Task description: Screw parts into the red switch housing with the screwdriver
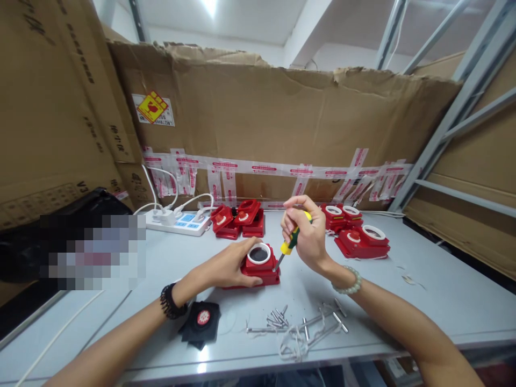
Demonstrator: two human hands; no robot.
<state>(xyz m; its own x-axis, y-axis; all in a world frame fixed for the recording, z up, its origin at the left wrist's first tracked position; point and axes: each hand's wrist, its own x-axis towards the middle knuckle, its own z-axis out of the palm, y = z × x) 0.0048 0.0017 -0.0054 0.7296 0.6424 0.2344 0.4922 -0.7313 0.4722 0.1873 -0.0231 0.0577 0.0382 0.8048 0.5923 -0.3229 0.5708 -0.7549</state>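
My left hand (pixel 229 266) presses on the left side of a red square housing (pixel 261 267) with a white ring on top, holding it against the grey table (pixel 423 301). My right hand (pixel 306 236) is closed around a screwdriver (pixel 289 246) with a yellow and green handle. Its tip points down at the housing's right corner. A black bracelet sits on my left wrist, a bead bracelet on my right.
Loose screws and long metal pins (pixel 298 321) lie near the front edge. A black square part (pixel 201 320) with a red centre lies by my left wrist. More red housings (pixel 239 219) (pixel 363 239) sit behind. A white power strip (pixel 177 221) and cardboard wall (pixel 282 123) stand at the back.
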